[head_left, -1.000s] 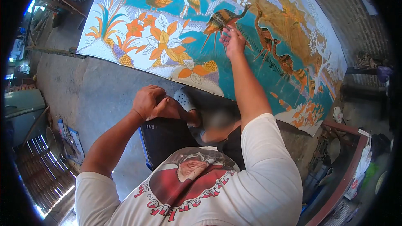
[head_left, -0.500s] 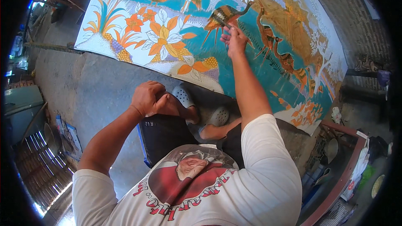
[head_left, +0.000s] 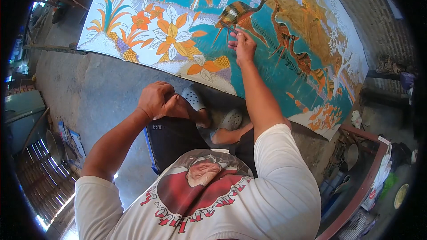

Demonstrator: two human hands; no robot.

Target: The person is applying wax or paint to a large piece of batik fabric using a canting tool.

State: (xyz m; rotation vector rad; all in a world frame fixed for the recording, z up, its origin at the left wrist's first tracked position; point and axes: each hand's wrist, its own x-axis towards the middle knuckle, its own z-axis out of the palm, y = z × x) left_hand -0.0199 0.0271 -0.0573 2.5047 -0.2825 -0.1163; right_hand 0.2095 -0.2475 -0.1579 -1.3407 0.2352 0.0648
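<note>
My right hand (head_left: 243, 48) is closed around a thin dark paintbrush (head_left: 230, 28), its tip pointing up and left. The brush is over the large painted panel (head_left: 249, 80), at the lower body of a dark, gold-striped long-legged bird (head_left: 240, 12). Whether the bristles touch the surface is too small to tell. My left hand (head_left: 155, 100) rests on my bent left knee (head_left: 180, 110) with nothing in it. Its thumb stands apart, and the fingers curve over the knee, partly hidden.
Other painted birds (head_left: 282, 31) and orange flowers (head_left: 171, 38) cover the panel, which slopes away before me. A corrugated metal wall (head_left: 367, 22) rises at the right. Beside me on the right is a brown-framed piece (head_left: 371, 182) with items around it. Grey clogs (head_left: 232, 119) rest on the concrete floor (head_left: 106, 84).
My right hand has shifted slightly down and left, and the brush now points more to the left, at the bird's lower body. My left hand stays on the knee.
</note>
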